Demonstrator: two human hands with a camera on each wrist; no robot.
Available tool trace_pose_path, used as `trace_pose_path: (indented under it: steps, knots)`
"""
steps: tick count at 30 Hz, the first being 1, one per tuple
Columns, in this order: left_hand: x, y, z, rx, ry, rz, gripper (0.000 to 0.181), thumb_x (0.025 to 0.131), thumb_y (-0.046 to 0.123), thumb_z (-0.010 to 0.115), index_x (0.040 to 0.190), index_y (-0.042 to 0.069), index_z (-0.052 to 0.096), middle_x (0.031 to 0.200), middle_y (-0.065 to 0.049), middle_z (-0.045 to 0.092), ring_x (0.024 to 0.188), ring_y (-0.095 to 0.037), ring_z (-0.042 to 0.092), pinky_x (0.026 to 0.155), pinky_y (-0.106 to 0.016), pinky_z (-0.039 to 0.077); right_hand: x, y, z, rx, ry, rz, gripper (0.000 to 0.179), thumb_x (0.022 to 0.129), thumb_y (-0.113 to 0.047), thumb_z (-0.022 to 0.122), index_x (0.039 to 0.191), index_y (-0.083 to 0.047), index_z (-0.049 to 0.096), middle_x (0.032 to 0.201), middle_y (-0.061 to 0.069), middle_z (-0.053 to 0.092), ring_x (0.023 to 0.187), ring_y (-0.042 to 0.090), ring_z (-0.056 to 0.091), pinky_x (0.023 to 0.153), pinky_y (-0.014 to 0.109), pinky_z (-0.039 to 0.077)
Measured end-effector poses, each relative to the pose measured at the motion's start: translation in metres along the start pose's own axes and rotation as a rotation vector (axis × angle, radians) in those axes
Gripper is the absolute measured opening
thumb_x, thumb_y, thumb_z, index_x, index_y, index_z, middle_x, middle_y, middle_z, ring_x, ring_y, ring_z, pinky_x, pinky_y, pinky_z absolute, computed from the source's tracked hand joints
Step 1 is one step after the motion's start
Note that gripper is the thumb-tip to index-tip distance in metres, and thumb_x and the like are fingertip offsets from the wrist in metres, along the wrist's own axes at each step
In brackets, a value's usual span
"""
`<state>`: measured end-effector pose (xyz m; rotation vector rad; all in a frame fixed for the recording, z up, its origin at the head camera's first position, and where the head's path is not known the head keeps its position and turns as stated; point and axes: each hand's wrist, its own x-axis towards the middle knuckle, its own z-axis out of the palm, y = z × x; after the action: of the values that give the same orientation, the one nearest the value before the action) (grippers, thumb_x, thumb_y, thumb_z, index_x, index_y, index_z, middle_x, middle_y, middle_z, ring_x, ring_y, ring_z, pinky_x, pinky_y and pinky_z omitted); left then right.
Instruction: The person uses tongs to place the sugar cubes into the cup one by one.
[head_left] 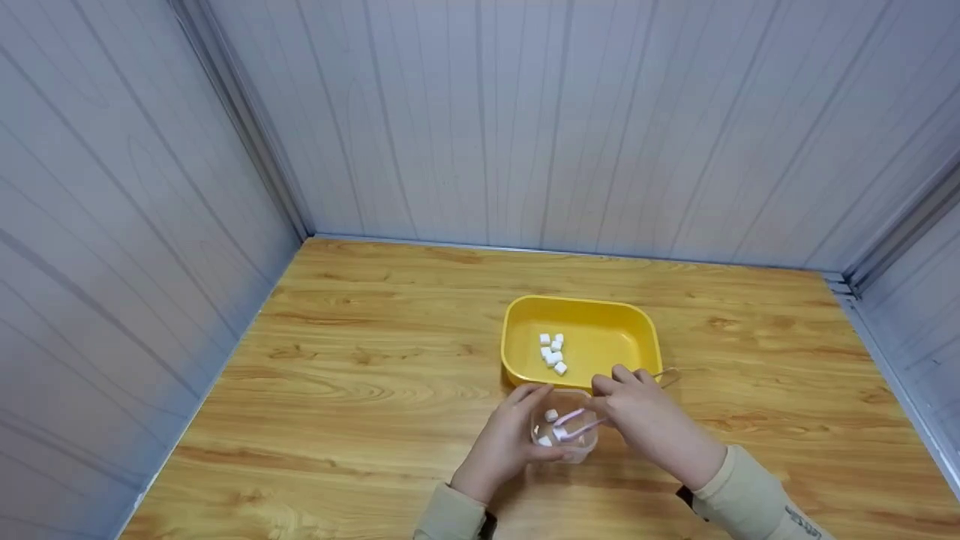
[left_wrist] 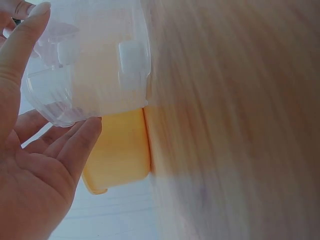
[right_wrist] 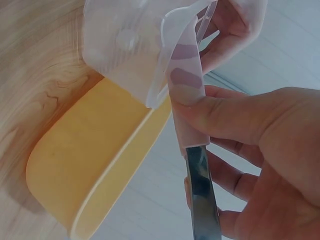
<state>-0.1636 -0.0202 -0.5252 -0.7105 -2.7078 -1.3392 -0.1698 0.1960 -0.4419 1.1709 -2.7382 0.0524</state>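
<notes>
My left hand holds a small clear plastic container by its sides, thumb on the near side and fingers on the far side. A few white cubes lie inside it. My right hand pinches a pair of tongs with pale pink arms and a metal band behind them. In the head view the tong tips reach down into the container, on either side of a white cube. Just beyond stands a yellow tray with several white cubes in its left half.
A wood-grain table carries everything. Pale panelled walls close it in at the back and both sides. The yellow tray's near wall stands right behind the clear container.
</notes>
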Motion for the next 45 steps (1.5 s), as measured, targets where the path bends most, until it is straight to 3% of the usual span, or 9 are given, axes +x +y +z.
trace_pose_path:
  steps: [15,29,34,45]
  knots:
    - [0.000,0.001,0.000,-0.015,-0.003,-0.019,0.089,0.066,0.037,0.087,0.140,0.005,0.048,0.133,0.003,0.048,0.119,-0.011,0.047,0.104,-0.029,0.037,0.000,0.002,0.000,0.034,-0.032,0.026,0.032,0.070,-0.010,0.082,0.099,-0.019,0.076,0.087,-0.006,0.054,0.075,0.016,0.040,0.062,0.032,0.036]
    - [0.000,-0.001,0.001,-0.029,0.001,0.006,0.089,0.065,0.038,0.087,0.139,0.005,0.048,0.132,0.001,0.049,0.118,-0.011,0.048,0.103,-0.030,0.039,-0.004,0.005,-0.001,0.064,-0.015,0.049,0.042,0.069,-0.013,0.084,0.109,-0.012,0.071,0.099,0.003,0.057,0.088,0.023,0.050,0.069,0.040,0.045]
    - [-0.001,-0.001,0.001,-0.050,0.001,0.005,0.088,0.065,0.035,0.087,0.139,0.006,0.049,0.131,0.005,0.049,0.118,-0.010,0.048,0.104,-0.028,0.038,-0.006,0.006,-0.005,0.071,-0.046,0.081,0.042,0.073,-0.012,0.082,0.112,-0.012,0.068,0.099,0.004,0.058,0.088,0.024,0.053,0.072,0.041,0.048]
    - [0.000,0.000,0.001,-0.056,-0.010,-0.031,0.089,0.065,0.041,0.085,0.140,0.010,0.049,0.131,0.007,0.049,0.118,-0.012,0.049,0.104,-0.029,0.038,-0.011,0.012,-0.013,0.107,-0.031,0.114,0.047,0.078,-0.021,0.079,0.122,-0.016,0.064,0.104,0.000,0.058,0.087,0.020,0.054,0.070,0.040,0.046]
